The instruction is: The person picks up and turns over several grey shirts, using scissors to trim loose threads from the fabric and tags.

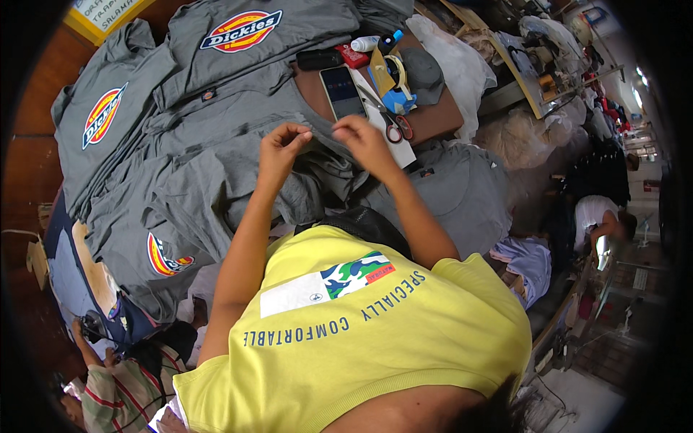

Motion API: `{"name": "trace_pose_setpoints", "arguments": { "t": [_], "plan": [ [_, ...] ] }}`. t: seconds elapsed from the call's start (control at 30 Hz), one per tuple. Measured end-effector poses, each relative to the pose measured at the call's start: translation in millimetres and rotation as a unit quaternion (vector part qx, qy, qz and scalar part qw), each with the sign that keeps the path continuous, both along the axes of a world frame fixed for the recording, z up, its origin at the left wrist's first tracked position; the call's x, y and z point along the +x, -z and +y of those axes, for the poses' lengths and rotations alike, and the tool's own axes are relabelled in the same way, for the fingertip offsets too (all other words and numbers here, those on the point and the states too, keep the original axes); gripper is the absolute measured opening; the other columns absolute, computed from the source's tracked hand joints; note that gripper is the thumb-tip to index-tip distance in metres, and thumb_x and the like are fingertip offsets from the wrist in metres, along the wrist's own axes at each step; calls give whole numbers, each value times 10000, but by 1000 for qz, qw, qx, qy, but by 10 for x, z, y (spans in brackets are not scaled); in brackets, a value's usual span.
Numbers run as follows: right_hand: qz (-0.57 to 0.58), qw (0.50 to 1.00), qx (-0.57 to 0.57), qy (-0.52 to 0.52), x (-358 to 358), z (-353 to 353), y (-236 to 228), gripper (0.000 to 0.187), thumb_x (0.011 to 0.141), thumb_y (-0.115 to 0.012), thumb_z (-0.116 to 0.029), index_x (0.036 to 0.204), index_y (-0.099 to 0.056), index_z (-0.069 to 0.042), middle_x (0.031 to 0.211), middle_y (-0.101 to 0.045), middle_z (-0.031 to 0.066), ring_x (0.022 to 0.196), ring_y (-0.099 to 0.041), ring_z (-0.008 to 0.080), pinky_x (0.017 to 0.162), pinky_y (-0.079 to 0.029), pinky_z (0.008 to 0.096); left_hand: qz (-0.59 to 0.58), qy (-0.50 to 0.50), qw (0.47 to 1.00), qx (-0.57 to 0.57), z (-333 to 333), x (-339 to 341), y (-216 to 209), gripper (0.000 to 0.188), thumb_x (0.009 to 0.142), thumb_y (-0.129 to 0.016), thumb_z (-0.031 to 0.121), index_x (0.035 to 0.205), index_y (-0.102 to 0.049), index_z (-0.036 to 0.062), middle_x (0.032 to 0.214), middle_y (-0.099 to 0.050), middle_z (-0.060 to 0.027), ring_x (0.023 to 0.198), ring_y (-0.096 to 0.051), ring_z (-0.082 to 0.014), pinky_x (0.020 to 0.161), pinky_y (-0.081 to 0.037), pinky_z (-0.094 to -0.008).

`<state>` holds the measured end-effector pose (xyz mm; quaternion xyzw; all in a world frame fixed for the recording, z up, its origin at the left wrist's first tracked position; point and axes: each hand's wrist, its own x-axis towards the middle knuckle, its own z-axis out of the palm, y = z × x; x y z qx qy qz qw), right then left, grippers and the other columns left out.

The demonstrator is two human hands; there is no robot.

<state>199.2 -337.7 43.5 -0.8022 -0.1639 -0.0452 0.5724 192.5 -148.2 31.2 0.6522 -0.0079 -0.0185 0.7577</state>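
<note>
My left hand (284, 150) is raised over grey T-shirts, thumb and forefinger pinched together. Across from it, my right hand (367, 146) has its fingers curled into a pinch, a short gap apart from the left. Anything between the fingertips is too small to make out. Beneath both hands lies a rumpled grey T-shirt (307, 189). Just beyond the right hand, scissors (398, 128) with dark and red handles rest on a white strip beside a smartphone (339, 92). These lie on a brown flat surface (437, 121).
Folded grey T-shirts with round printed emblems (238, 32) spread to the left and far side. A white bottle (365, 44), a red pouch (351, 56) and a grey cap (422, 76) sit beyond the phone. Other people work at lower left (133, 386) and far right (599, 216).
</note>
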Motion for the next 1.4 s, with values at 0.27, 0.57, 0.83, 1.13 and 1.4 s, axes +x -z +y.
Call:
{"name": "trace_pose_setpoints", "arguments": {
  "t": [0.27, 0.57, 0.83, 1.13, 1.4],
  "plan": [
    [-41, 880, -419, 219, 216, -986, 762, 369, 700, -640, -77, 1038, -492, -78, 947, -552, 162, 884, -549, 353, 725, -453, 434, 29, 33, 999, -17, 257, -254, 44, 74, 792, -634, 70, 856, -600, 50, 777, -576, 34, 688, -485, -35, 611, -378, -189],
    [-113, 940, -290, 139, 108, -907, 487, 461, 713, -555, -9, 1160, -492, -101, 968, -581, 147, 844, -572, 324, 710, -462, 403, 32, 27, 998, -43, 329, -444, -1, 85, 770, -647, 28, 847, -611, 35, 843, -609, -14, 837, -552, -90, 766, -416, -214],
    [-246, 930, -271, -38, -446, -727, 225, 567, 646, -593, 5, 1186, -508, -146, 949, -509, 104, 838, -533, 275, 759, -443, 360, 16, 53, 997, -52, 269, -465, 30, 89, 750, -670, 34, 827, -629, 50, 868, -616, -11, 981, -538, -130, 851, -393, -260],
    [-344, 880, -326, 22, -468, -522, 278, 577, 627, -625, -15, 1172, -533, -181, 874, -483, 74, 771, -541, 237, 725, -480, 343, 57, 60, 993, -87, 194, -493, -19, 93, 738, -681, 22, 824, -650, 35, 822, -623, -12, 947, -526, -123, 855, -386, -258],
    [-395, 862, -314, 35, -368, -442, 262, 547, 621, -620, 33, 1128, -576, -168, 823, -506, 71, 711, -550, 222, 636, -469, 322, 34, 56, 995, -70, 174, -466, -8, 90, 732, -682, 12, 814, -650, 29, 820, -625, -14, 900, -541, -114, 810, -411, -248]
  ]
}}
